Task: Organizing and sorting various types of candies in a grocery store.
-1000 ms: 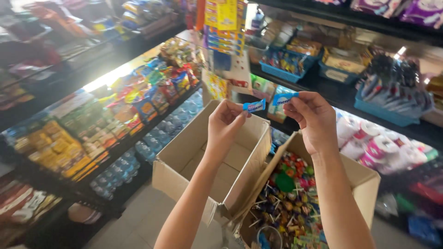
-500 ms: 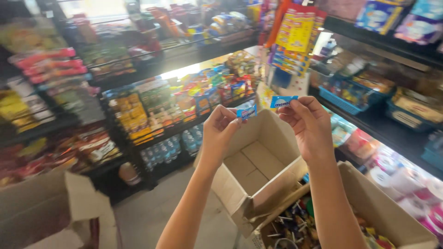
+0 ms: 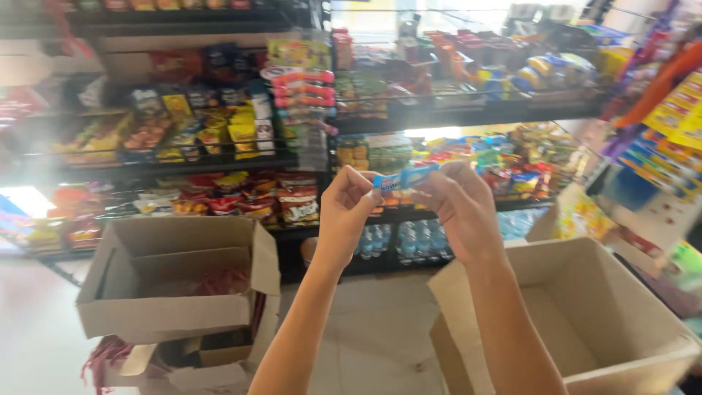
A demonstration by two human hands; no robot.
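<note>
**Blue packet pinched between two raised hands**

An open cardboard box (image 3: 175,281) sits at left. The left hand (image 3: 349,208) and right hand (image 3: 461,208) each grip an end of a small blue packet (image 3: 404,178), held up before snack shelves (image 3: 219,157). Another open box (image 3: 585,322) stands below right.

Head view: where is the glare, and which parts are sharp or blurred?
Head view: glare washes out the floor at far left and the gap behind the upper shelves; the left hand, right hand and small blue packet are fairly sharp; shelf goods look soft.

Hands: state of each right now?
Left hand: closed on one end of the small blue packet.
Right hand: closed on its other end.
</note>
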